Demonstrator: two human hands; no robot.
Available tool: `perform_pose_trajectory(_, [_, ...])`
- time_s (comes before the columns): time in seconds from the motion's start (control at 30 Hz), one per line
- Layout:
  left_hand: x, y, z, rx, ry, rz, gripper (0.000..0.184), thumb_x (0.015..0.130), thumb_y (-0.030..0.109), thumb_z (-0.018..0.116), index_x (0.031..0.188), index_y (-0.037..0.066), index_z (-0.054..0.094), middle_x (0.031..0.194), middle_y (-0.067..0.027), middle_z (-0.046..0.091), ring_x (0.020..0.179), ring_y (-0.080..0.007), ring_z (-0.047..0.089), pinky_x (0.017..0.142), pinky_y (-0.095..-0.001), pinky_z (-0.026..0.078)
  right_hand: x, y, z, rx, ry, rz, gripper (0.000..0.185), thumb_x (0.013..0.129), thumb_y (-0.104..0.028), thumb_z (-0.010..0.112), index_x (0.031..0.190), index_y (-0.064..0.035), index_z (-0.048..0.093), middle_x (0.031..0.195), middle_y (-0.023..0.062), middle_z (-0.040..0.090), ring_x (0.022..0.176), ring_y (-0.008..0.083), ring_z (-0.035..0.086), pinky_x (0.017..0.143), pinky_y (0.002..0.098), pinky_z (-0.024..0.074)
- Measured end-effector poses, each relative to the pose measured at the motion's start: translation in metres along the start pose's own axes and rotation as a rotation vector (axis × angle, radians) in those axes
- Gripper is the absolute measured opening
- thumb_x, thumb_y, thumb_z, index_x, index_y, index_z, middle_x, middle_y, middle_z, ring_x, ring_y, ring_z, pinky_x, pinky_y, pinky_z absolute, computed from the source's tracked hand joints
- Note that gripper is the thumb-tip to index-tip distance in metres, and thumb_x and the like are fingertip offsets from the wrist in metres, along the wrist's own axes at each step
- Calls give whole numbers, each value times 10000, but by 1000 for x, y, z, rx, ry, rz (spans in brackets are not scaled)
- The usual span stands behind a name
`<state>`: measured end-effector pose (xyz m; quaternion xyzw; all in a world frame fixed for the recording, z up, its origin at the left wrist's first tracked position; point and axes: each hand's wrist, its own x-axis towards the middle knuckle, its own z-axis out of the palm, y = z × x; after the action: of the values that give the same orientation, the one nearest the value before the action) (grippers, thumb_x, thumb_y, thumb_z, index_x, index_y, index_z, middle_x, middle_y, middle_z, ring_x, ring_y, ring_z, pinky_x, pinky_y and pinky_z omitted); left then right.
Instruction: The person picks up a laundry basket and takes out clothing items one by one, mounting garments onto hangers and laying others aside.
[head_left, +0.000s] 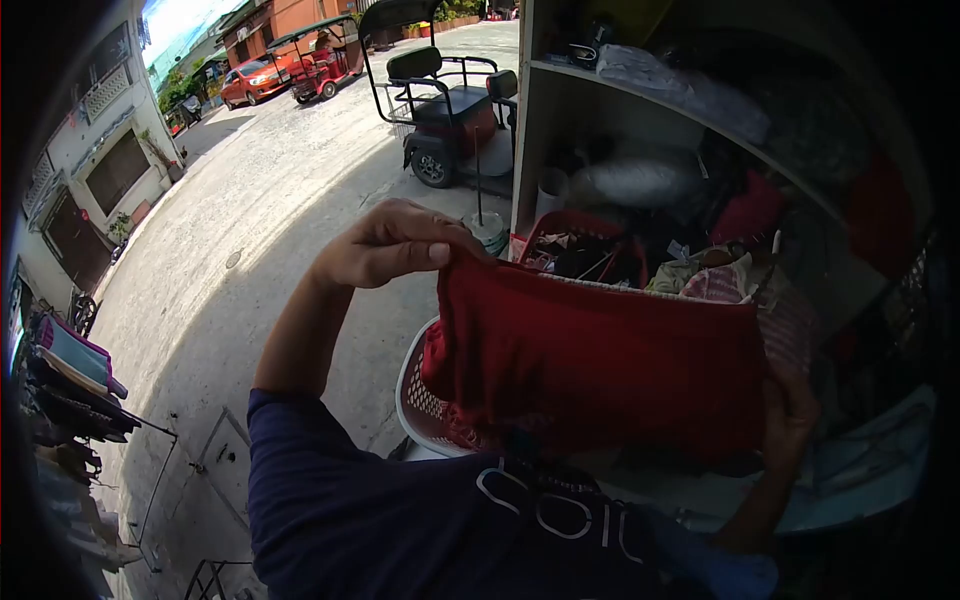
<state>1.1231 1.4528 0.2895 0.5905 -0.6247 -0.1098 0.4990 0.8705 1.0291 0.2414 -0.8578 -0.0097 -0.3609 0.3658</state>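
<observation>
A red cloth garment (600,350) is stretched out in front of my chest, its exact kind not clear. My left hand (400,245) pinches its upper left corner between thumb and fingers. At the right edge, lower down and in shadow, my right hand (790,400) grips the cloth. Behind and below the garment stands a laundry basket (415,385) with a pale rim and perforated wall, partly hidden. More reddish fabric shows at the garment's left, just over the basket.
Shelves (680,100) with bagged items rise at the right. A red basket (570,225) of small clothes and a heap of light cloth (705,275) lie beyond the garment. A three-wheeler (450,110) is parked outside. Hanging laundry (75,370) and a metal frame (215,470) are at left.
</observation>
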Motion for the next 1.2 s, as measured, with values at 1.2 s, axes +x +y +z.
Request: perform_pose_trajectory(1.2, [171,75,17,999,185,230,177,912,159,597,983,8,654,817,-86,679,675,-141,641,633,-293,543,30,-10,-83,-474,785,-113,249,944,-195,572,1108,-41,678,1075,110,684,976,173,645,856,292,494])
